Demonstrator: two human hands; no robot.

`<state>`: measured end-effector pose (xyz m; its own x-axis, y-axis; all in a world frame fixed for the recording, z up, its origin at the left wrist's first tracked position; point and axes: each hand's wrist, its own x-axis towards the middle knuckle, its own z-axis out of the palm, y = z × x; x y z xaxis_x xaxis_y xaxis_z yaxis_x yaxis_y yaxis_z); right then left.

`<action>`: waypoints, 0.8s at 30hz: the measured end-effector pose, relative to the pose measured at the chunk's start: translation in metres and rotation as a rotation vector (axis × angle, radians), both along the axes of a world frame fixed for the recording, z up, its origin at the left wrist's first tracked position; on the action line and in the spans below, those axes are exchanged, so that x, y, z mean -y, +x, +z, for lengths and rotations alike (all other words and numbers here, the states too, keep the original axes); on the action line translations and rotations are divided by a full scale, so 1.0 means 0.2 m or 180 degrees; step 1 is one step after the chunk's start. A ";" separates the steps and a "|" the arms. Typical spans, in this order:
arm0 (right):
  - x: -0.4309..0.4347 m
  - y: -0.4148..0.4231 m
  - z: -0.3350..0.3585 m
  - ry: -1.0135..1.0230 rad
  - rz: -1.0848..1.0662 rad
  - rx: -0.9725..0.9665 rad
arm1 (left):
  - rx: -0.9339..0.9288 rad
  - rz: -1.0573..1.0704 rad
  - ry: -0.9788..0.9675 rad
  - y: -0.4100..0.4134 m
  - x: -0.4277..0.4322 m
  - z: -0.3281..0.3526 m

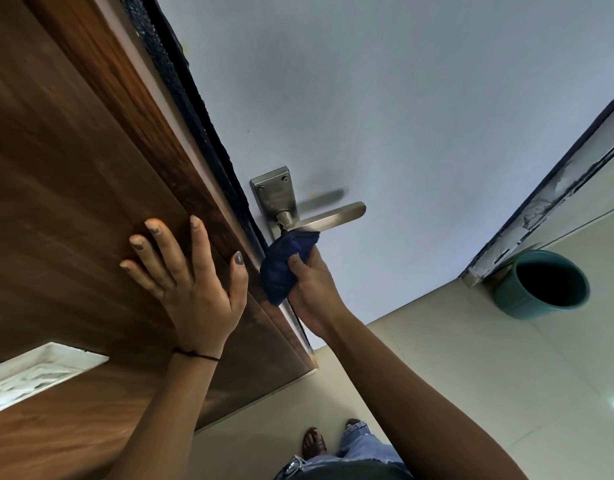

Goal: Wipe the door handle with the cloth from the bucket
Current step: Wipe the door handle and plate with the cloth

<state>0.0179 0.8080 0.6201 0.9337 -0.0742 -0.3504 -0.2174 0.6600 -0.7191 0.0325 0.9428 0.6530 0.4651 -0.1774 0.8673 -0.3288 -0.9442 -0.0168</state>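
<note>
A brown wood-grain panel point(66, 188) fills the left half of the frame, running from the upper left down toward the bottom centre. At the lower left edge a pale, whitish rectangular inset point(31, 375) breaks the wood surface; what it is cannot be told. The left hand point(191, 285) lies flat on the wood, fingers spread and open, holding nothing, with a thin dark thread bracelet point(194, 354) around the wrist.

Just right of the hand, a black rough-edged strip point(184, 91) runs diagonally along the panel's edge, between the wood and the light blue-grey door point(402, 116) that takes up the upper centre and right of the frame. On the door, near the middle of the frame, sits a brushed metal backplate point(272, 188) with two screws, and from it the metal lever door handle point(328, 218) points to the right, casting a blurred shadow on the door above it.

Directly beneath the handle's base, the right hand point(312, 292) is closed around a bunched dark blue cloth point(284, 265), whose upper end touches the underside of the lever close to the backplate. The cloth hides part of the door edge behind it.

Further right, a worn door frame point(541, 199) with flaking paint slants from the upper right edge down to the floor. Its foot overlaps the rim of a teal bucket point(527, 299), which stands on the cream tiled floor point(471, 375), well apart from the handle. At the bottom centre, a sandalled foot point(314, 443) and ragged light blue jeans point(359, 445) show between the two forearms.
</note>
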 end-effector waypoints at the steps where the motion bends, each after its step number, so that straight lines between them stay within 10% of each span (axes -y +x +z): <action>1: 0.01 0.00 -0.01 -0.0540 0.0194 -0.0031 | -0.0003 0.0008 -0.0006 0.00 0.00 0.00; 5: 0.10 -0.04 -0.04 -0.2376 0.0252 -0.0151 | 0.0024 0.0027 -0.0008 0.01 0.01 -0.01; 14: 0.36 -0.09 0.04 -0.2344 -0.2379 -0.0220 | 0.0069 0.0105 0.0025 0.01 0.01 -0.01; 24: -0.07 -0.12 0.02 -0.3774 -0.1515 0.1189 | -0.0189 -0.0088 0.0132 -0.01 0.02 0.04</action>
<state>-0.0055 0.8230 0.6246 0.7571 -0.4984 0.4225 0.1933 -0.4468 -0.8735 0.0314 0.9380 0.6610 0.5100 -0.2260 0.8300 -0.3564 -0.9337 -0.0353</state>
